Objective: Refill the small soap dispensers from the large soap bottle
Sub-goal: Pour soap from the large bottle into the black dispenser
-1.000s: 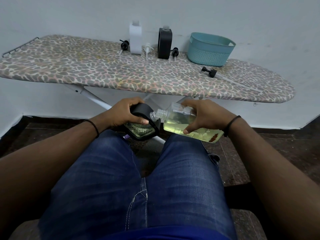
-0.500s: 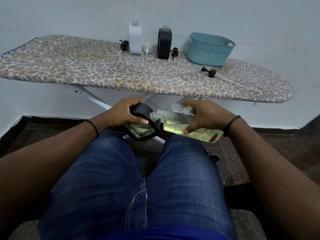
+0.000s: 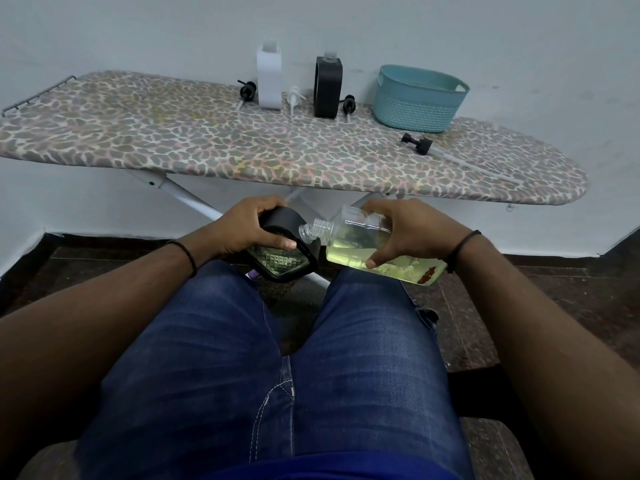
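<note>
Soap, pale yellow, filled the lower side of the large clear plastic bottle point(image 3: 367, 244), which lay tipped almost flat at centre frame, its threaded uncapped neck pointing left and meeting the mouth of the small dispenser point(image 3: 285, 249). At lower left of centre the left hand point(image 3: 247, 226) gripped that dispenser, fingers curled over its rounded black casing and thumb pressed on the front; a ribbed clear window in the casing showed a little liquid at the bottom. The right hand point(image 3: 412, 226) clamped the large bottle from above, thumb under its near edge. Both hands hung over knees in blue denim.

Along the upper band of the frame ran an ironing board point(image 3: 173, 143) with a leopard-spot fabric cover. On it, from left: a black pump head point(image 3: 248, 91), a tall white rectangular dispenser point(image 3: 269, 79) standing uncapped, a white pump head point(image 3: 295, 97), a black rounded-rectangle dispenser point(image 3: 328, 86) standing uncapped, another black pump head point(image 3: 348, 105), and a teal plastic basket point(image 3: 420, 98) with woven-pattern walls; whether it held anything could not be told. Right of it a fourth black pump point(image 3: 417, 143) lay on its side with a clear tube trailing right.
</note>
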